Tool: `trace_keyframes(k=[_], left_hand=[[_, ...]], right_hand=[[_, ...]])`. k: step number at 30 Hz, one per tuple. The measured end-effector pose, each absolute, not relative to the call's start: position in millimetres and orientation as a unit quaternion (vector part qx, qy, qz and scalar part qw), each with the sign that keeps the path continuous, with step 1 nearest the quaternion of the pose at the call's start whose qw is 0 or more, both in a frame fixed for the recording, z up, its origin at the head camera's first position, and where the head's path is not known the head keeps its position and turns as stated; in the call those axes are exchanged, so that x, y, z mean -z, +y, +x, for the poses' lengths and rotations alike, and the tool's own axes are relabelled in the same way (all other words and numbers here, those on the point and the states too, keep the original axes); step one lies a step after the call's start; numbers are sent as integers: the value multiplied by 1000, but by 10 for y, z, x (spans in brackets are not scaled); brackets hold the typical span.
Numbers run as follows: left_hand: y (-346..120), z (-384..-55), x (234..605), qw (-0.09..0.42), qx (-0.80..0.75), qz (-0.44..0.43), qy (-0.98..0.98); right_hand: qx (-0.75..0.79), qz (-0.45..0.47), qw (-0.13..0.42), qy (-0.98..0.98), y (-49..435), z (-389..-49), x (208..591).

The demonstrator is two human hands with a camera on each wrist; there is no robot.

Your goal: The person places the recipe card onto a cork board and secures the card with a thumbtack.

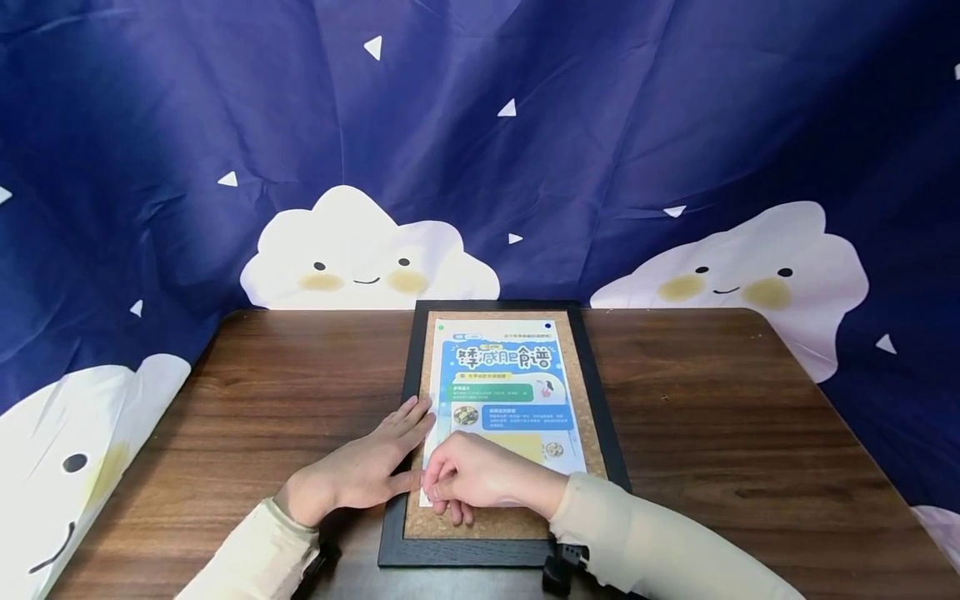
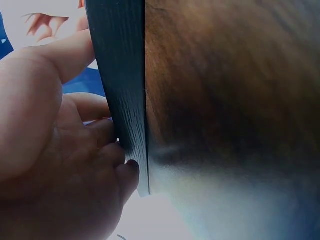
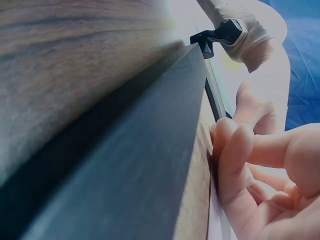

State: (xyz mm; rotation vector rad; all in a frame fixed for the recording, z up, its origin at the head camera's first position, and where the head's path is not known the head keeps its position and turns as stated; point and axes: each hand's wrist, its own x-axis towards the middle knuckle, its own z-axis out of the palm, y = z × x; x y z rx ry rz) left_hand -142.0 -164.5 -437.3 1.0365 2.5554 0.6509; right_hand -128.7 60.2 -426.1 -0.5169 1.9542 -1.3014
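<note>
A printed poster [image 1: 517,392] with a blue and white design lies on a cork board [image 1: 517,525] in a black frame [image 1: 465,552]. A green pin [image 1: 441,327] sits at its upper left corner, a dark blue pin [image 1: 548,325] at its upper right. My left hand [image 1: 367,462] rests over the frame's left side with straight fingers, thumb reaching to the poster's lower left edge. Over that lower left corner, my right hand [image 1: 480,475] pinches a small thing between thumb and index finger; the fingertips hide it, and I cannot tell its kind.
The framed board lies on a dark brown wooden table [image 1: 712,417], its top end near the far edge. Behind hangs a navy cloth [image 1: 562,167] printed with smiling clouds. A black strap mount [image 1: 562,567] on the right wrist overlaps the frame's lower right.
</note>
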Motion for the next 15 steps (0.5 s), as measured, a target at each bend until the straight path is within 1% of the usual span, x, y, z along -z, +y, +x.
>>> trace_keyframes(k=[6, 15], left_hand=[[-1626, -1417, 4369, 150, -224, 366, 891], [-1631, -1415, 4356, 160, -228, 357, 892]], right_hand=[[491, -188, 350, 775, 596, -1283, 4261], [489, -170, 343, 784, 583, -1289, 4269]])
